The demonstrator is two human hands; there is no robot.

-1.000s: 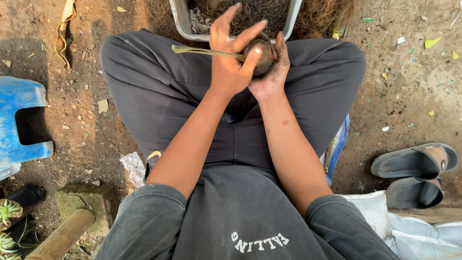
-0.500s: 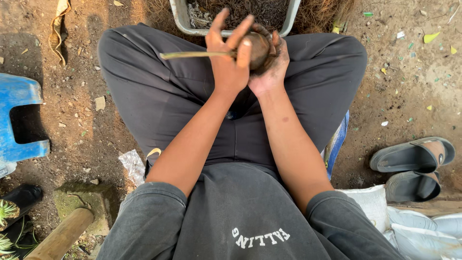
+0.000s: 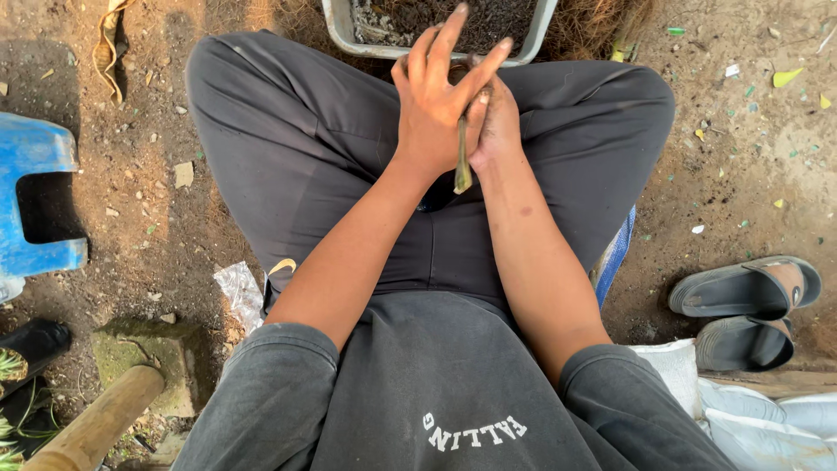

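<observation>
Clasped together above the lap, both hands work at something mostly hidden. Her left hand (image 3: 436, 105) lies on top, fingers splayed, pinning a thin metal tool (image 3: 462, 157) whose blunt end points down between the wrists. Under it, the right hand (image 3: 499, 122) cups a dark round thing, barely visible. Beyond them, the grey tray (image 3: 342, 30) of soil is cut off at the top edge.

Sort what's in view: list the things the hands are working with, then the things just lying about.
In use:
left hand
right hand
thin stick held between them
grey tray of dark soil just beyond the hands

Lying about:
blue plastic stool
pair of grey sandals
wooden handle
clear plastic scrap
white sack
</observation>
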